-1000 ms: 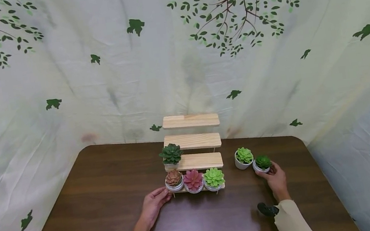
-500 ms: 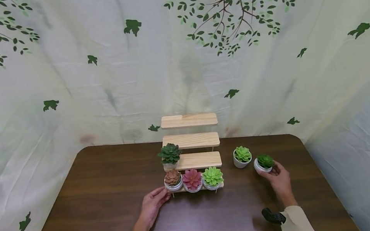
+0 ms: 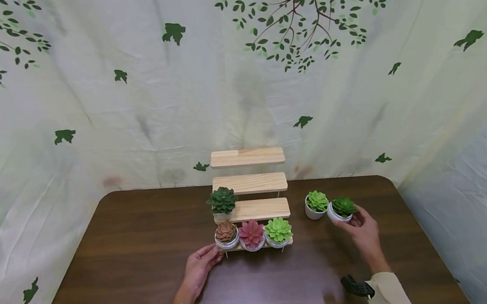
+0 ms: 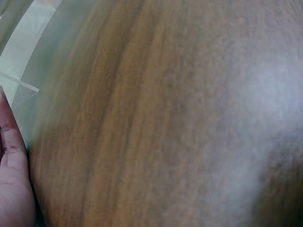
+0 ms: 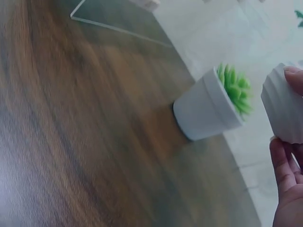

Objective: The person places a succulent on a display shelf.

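Note:
My right hand [image 3: 365,231] holds a dark green potted succulent [image 3: 343,207] at the right side. Thumb and fingers pinch its white fluted pot [image 5: 283,106], raised above the tabletop in the right wrist view. Just left of it stands a light green succulent in a smooth white pot [image 5: 204,109]. My left hand [image 3: 200,271] stays at the lower left end of a tiered wooden stand [image 3: 252,184], its extended fingertips right beside the brown succulent [image 3: 225,232]. Only part of this hand [image 4: 13,161] shows in the left wrist view, near a clear corner piece [image 4: 29,88].
A pink succulent [image 3: 252,234] and a bright green one [image 3: 278,229] share the lowest step with the brown one. One step up, at the left end, sits a dark green succulent [image 3: 222,201]. A leaf-printed cloth [image 3: 150,108] hangs behind the brown table [image 3: 144,237].
My right hand has shifted right with the dark green potted succulent, then back left and upward beside the light green one. My left hand keeps its place at the stand.

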### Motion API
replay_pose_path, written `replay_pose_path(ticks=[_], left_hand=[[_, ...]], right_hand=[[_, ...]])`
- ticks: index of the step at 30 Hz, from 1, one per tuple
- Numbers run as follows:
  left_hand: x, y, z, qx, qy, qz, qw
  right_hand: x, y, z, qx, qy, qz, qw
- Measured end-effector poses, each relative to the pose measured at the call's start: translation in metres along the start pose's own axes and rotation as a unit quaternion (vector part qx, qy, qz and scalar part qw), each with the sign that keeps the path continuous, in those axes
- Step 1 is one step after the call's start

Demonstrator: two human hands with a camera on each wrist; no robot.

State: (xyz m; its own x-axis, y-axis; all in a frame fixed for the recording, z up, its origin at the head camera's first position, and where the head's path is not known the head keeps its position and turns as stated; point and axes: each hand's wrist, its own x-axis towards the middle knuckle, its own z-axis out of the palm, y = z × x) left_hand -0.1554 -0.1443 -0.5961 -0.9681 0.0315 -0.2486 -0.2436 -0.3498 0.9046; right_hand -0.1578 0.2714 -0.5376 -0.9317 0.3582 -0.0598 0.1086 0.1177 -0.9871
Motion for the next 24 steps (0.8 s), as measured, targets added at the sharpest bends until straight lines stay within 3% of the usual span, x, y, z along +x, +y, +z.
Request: replay_pose_path(ticks=[13,24], left_hand=[[0.0,-0.002,-0.002,0.016,-0.01,0.025,0.9995],[0.001,-0.002,-0.002,0.003,-0.016,0.024,0.9996]], right_hand=[[-0.007,-0.025,0.029,0.03,-0.034,-0.037,0.9983],[-0.005,-0.048,0.063,0.035,-0.076,-0.077,0.9936]])
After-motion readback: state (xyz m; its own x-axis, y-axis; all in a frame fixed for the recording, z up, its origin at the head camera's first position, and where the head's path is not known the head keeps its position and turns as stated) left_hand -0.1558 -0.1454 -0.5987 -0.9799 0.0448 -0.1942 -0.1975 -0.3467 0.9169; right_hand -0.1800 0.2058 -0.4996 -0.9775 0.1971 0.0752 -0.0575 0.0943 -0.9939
